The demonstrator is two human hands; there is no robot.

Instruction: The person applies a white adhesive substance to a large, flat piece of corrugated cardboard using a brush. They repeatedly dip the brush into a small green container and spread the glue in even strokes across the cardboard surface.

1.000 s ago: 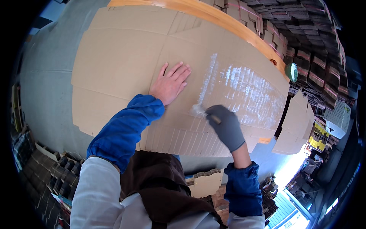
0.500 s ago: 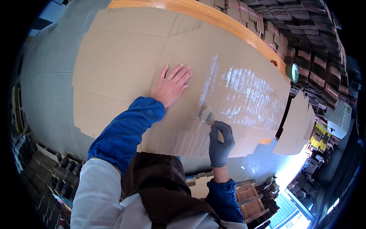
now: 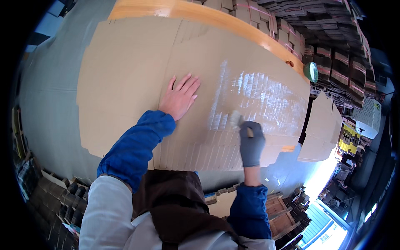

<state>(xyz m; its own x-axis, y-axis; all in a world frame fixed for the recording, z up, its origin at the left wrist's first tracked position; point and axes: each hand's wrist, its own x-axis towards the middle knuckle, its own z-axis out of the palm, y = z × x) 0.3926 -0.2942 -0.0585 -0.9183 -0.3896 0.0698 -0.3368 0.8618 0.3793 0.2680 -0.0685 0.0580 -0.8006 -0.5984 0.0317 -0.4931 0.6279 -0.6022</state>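
Observation:
A large flattened cardboard sheet [image 3: 121,75] lies across the wooden table [image 3: 200,12] in front of me. My left hand [image 3: 180,96], bare, rests flat on its middle with the fingers spread. In a grey glove, my right hand [image 3: 252,139] is closed around a brush whose pale bristles [image 3: 236,120] are at the cardboard; most of the handle is hidden in the fist. A wet, shiny whitish coating [image 3: 266,98] covers the right part of the sheet in streaks. One separate upright streak [image 3: 218,89] lies left of it, between the coating and my left hand.
A green bowl-like container [image 3: 311,72] stands at the table's far right edge. Beyond are strapped stacks of cardboard [image 3: 287,33]. Another cardboard piece [image 3: 321,129] lies to the right. A wooden pallet [image 3: 281,216] is on the floor at lower right.
My right hand has moved the brush right and slightly up from the lower end of the left streak. That streak's lower end is now wider and whiter. My left hand stays on the sheet.

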